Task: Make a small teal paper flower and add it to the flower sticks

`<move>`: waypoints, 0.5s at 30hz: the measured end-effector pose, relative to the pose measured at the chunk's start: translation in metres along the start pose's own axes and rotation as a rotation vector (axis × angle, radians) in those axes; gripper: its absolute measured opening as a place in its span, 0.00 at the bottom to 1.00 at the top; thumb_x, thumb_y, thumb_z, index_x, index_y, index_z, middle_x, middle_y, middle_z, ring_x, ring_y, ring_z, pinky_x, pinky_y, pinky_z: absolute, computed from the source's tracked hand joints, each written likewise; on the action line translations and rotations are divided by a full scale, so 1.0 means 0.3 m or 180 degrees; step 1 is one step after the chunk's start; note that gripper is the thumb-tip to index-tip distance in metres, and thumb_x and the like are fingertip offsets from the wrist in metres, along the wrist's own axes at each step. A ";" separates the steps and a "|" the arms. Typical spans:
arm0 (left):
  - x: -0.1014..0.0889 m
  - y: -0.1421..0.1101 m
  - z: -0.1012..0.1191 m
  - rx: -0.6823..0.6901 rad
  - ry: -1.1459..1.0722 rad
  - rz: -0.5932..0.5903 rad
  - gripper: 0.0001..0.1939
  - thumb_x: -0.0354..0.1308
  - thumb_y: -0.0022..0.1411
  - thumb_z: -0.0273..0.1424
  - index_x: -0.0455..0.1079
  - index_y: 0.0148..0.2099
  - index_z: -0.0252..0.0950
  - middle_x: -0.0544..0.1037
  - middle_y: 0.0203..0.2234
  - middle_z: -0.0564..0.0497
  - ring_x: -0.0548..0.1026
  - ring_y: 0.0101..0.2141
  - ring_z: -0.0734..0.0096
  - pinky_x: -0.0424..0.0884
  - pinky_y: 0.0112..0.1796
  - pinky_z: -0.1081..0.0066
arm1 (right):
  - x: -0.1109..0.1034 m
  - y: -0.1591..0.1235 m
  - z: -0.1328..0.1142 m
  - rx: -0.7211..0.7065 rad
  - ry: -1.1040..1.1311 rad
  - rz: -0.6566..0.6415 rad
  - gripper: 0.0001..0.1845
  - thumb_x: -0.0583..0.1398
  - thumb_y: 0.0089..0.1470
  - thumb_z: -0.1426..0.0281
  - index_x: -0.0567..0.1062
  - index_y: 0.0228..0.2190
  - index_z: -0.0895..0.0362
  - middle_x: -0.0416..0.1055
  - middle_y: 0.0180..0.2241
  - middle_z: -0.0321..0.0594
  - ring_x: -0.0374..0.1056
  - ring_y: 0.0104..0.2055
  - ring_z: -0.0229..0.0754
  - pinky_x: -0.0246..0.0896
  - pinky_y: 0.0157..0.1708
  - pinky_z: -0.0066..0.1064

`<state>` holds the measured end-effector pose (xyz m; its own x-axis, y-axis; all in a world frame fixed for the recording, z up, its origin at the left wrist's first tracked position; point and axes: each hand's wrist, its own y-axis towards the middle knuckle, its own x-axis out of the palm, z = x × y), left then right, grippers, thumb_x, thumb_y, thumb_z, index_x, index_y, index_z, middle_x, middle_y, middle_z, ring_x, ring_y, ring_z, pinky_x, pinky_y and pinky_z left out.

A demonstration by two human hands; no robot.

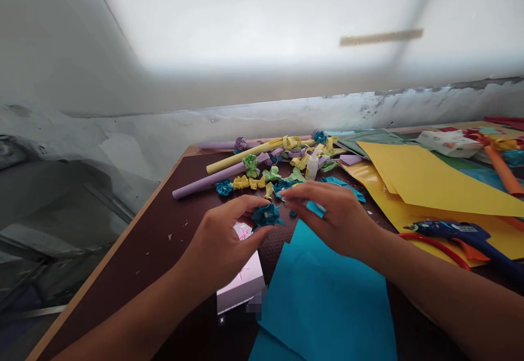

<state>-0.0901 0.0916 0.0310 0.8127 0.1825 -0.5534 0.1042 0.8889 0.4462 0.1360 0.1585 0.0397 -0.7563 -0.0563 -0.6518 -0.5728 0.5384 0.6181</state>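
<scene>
Between thumb and fingers, my left hand (229,235) pinches a blue paper flower (268,215) with pointed petals and a pale centre. Close to its right side is my right hand (327,208), fingertips drawn together; whether something small is in them I cannot make out. Below my left hand lies a phone (241,279) with a lit pinkish screen. Blue paper sheets (327,290) lie under my right forearm. Just beyond the hands are crumpled blue, yellow and green paper flowers (240,182) and a small white glue bottle (311,166), upright.
Rolled paper tubes, one purple (204,181) and one yellow (241,156), lie at the back left. On the right are yellow sheets (442,181), a blue glue gun (458,231) and an orange paper tube (501,167). A pale wall (164,126) stands behind the dark table (159,241).
</scene>
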 end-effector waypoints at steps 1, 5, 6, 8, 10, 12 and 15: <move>0.000 0.000 -0.003 0.0005 0.0034 0.0006 0.16 0.70 0.60 0.36 0.78 0.50 0.43 0.85 0.42 0.50 0.82 0.40 0.60 0.78 0.42 0.66 | -0.002 0.005 0.012 0.0316 -0.0034 0.0057 0.09 0.61 0.65 0.70 0.79 0.45 0.54 0.81 0.40 0.42 0.77 0.39 0.43 0.71 0.38 0.33; 0.001 -0.004 -0.007 0.0113 0.0015 0.0147 0.18 0.71 0.59 0.36 0.78 0.52 0.45 0.85 0.43 0.51 0.83 0.41 0.60 0.79 0.44 0.67 | -0.002 0.020 0.031 0.1112 0.0410 -0.0049 0.07 0.63 0.63 0.66 0.81 0.40 0.55 0.81 0.34 0.40 0.76 0.33 0.42 0.69 0.31 0.32; 0.001 -0.007 -0.005 0.0161 -0.0036 0.0200 0.18 0.71 0.59 0.36 0.78 0.52 0.45 0.85 0.43 0.52 0.83 0.42 0.60 0.79 0.45 0.67 | -0.001 0.021 0.024 0.1129 0.0647 -0.0074 0.08 0.63 0.63 0.65 0.81 0.39 0.55 0.81 0.34 0.39 0.75 0.33 0.41 0.69 0.31 0.31; 0.003 -0.015 -0.002 0.0242 -0.0172 0.0309 0.18 0.72 0.58 0.34 0.78 0.52 0.46 0.85 0.44 0.53 0.83 0.43 0.61 0.79 0.47 0.68 | 0.004 0.019 -0.004 0.1026 0.1032 -0.0118 0.09 0.63 0.64 0.63 0.81 0.39 0.55 0.80 0.34 0.38 0.74 0.34 0.40 0.69 0.33 0.31; 0.007 -0.023 0.000 0.0246 -0.0382 0.0361 0.19 0.72 0.59 0.32 0.77 0.53 0.48 0.84 0.45 0.54 0.83 0.44 0.63 0.80 0.49 0.67 | 0.011 0.013 -0.037 0.0933 0.1251 -0.0147 0.09 0.63 0.64 0.64 0.81 0.38 0.55 0.78 0.33 0.38 0.73 0.35 0.40 0.68 0.34 0.30; 0.012 -0.028 0.000 0.0158 -0.0655 0.0344 0.21 0.71 0.59 0.30 0.75 0.54 0.49 0.84 0.46 0.55 0.83 0.45 0.64 0.80 0.51 0.67 | 0.017 0.006 -0.061 0.0926 0.1438 -0.0126 0.08 0.63 0.64 0.65 0.81 0.37 0.55 0.77 0.33 0.38 0.72 0.35 0.39 0.68 0.34 0.30; 0.016 -0.026 0.002 0.0036 -0.0994 0.0190 0.20 0.71 0.60 0.29 0.75 0.53 0.48 0.84 0.45 0.55 0.83 0.45 0.65 0.81 0.50 0.69 | 0.020 0.000 -0.071 0.0899 0.1624 -0.0045 0.08 0.63 0.63 0.66 0.81 0.37 0.56 0.77 0.33 0.38 0.72 0.34 0.39 0.67 0.35 0.31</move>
<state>-0.0866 0.0853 0.0253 0.9541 0.0948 -0.2840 0.0559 0.8754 0.4802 0.1247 0.1403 0.0453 -0.8459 -0.4254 -0.3216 -0.5304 0.7340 0.4242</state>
